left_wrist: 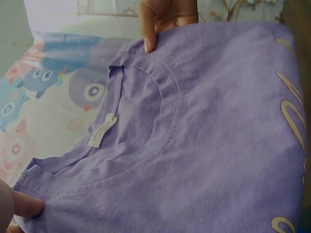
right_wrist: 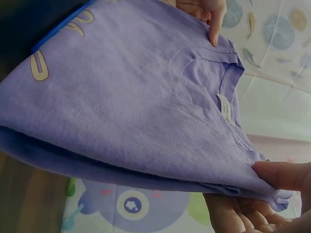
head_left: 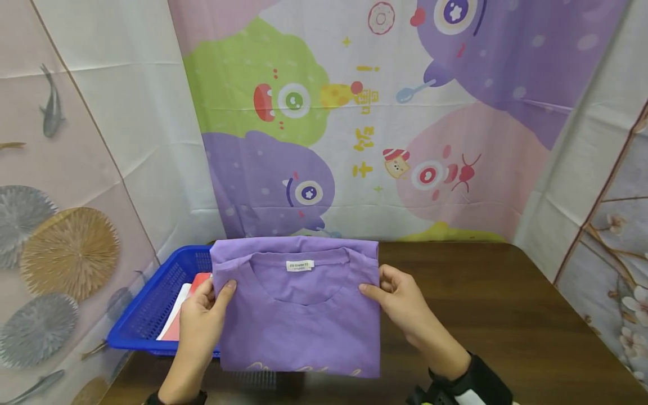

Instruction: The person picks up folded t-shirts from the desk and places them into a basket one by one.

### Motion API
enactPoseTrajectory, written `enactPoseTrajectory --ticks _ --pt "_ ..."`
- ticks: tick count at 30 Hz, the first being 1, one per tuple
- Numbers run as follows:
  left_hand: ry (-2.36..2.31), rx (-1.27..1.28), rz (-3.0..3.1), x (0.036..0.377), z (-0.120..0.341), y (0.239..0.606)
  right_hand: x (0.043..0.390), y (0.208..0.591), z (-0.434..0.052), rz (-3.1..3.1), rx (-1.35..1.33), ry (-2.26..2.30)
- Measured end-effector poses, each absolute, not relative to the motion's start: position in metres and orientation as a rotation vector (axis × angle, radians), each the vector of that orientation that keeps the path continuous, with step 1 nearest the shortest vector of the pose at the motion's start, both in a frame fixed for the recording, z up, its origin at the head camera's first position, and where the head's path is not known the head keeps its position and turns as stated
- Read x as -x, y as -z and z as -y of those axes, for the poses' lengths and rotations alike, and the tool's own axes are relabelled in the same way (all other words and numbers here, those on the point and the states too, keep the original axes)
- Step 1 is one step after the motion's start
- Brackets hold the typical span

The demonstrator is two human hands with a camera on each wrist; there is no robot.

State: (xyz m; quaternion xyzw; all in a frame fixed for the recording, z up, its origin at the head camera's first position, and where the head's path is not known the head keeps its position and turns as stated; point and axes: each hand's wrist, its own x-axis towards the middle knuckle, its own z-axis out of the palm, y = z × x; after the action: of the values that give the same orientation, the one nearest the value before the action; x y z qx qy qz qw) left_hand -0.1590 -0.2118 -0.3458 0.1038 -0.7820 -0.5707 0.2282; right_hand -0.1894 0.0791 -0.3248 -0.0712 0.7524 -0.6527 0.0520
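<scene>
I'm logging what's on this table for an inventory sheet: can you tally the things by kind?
Folded purple T-shirt, held by left hand and right hand: 1
Blue plastic basket: 1
Flat red and white items in the basket, partly hidden: at least 2
Total: at least 4

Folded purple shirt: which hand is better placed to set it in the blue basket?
Left, probably. The left hand grips the purple shirt right over the blue basket; the right hand holds the far edge.
</scene>
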Motion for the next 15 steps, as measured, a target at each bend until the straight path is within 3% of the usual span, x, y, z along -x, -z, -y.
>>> enactPoseTrajectory --ticks 15 --pt "1.380 -0.329 2.162 0.169 0.267 0.326 0.201 0.319 -0.023 -2.320 0.382 2.059"
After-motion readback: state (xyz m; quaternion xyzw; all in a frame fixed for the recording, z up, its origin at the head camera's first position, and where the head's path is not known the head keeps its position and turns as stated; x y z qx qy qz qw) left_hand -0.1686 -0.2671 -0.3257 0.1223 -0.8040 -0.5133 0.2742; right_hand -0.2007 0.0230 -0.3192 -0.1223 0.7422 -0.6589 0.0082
